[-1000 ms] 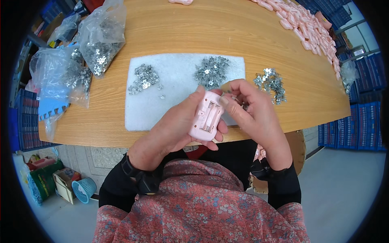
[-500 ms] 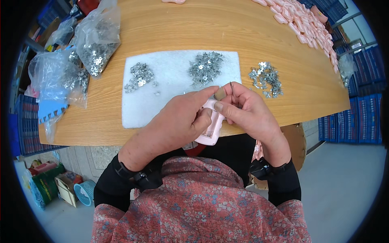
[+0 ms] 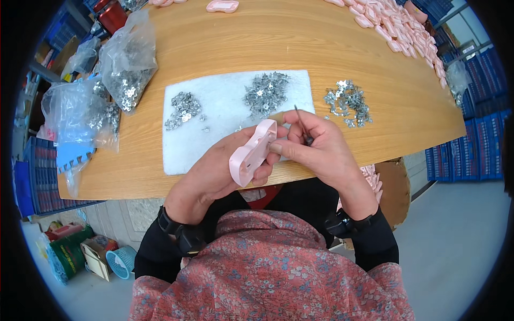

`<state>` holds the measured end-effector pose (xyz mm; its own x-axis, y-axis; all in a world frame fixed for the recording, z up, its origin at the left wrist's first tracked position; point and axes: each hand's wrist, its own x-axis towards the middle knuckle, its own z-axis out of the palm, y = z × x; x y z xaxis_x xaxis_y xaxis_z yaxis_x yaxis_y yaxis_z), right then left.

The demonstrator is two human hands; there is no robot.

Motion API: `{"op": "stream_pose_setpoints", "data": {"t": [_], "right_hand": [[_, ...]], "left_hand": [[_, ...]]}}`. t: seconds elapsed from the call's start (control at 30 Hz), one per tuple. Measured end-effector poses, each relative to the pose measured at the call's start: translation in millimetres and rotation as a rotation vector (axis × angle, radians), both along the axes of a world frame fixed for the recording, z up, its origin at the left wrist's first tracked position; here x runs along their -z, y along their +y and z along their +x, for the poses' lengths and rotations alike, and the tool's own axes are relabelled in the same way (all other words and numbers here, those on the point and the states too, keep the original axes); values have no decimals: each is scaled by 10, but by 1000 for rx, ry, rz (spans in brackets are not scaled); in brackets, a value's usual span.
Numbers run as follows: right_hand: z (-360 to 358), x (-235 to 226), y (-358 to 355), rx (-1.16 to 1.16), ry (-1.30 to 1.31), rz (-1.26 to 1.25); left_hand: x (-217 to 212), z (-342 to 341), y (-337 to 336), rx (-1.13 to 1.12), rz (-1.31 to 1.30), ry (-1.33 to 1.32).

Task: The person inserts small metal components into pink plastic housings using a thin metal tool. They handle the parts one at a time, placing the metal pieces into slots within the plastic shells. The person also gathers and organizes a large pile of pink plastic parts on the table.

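A pale pink plastic shell (image 3: pixel 249 151) is tilted on its edge above the near side of a white padded mat (image 3: pixel 225 91). My left hand (image 3: pixel 201 166) is closed round it from the left and beneath; beige wrapping shows at a fingertip. My right hand (image 3: pixel 324 147) is at the shell's right side, its thumb and fingertips against the inner face. A thin dark metal tool (image 3: pixel 300 119) is held among the right fingers, pointing up and away; its kind cannot be made out. Two piles of small metal pieces (image 3: pixel 266 92) lie on the mat.
Another pile of metal pieces (image 3: pixel 349 101) lies right of the mat. Clear bags of metal pieces (image 3: pixel 128 80) stand at the left. Many pink shells (image 3: pixel 396 32) are heaped at the far right, and a single shell (image 3: pixel 222 6) lies at the far edge.
The pink shell has been turned from lying face up, its recessed side showing, onto its edge. My left hand has moved left and round under it. The right hand keeps the thin tool.
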<state>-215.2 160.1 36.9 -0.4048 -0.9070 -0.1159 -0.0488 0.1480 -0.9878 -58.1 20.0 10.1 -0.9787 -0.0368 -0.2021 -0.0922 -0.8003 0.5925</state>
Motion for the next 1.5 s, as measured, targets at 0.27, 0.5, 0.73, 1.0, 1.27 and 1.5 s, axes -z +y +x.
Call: {"op": "stream_pose_setpoints", "data": {"t": [0.27,0.5,0.73,1.0,1.27,1.5], "right_hand": [[-87,22,48,-47,16,63],[-23,-35,285,-20,-161,-48],[43,-82,756,83,-278,-17],[-142,113,1974,471,-204,109],[-215,549,3447,835,-168,205],[-266,1129,4654,1237,184,568]], "left_hand": [[85,53,5,122,155,29],[311,0,97,218,360,160],[-158,-119,500,217,9,-66],[313,118,497,-436,-1128,-73],[510,96,497,-545,-1087,96],[576,60,566,-574,-1297,153]]}}
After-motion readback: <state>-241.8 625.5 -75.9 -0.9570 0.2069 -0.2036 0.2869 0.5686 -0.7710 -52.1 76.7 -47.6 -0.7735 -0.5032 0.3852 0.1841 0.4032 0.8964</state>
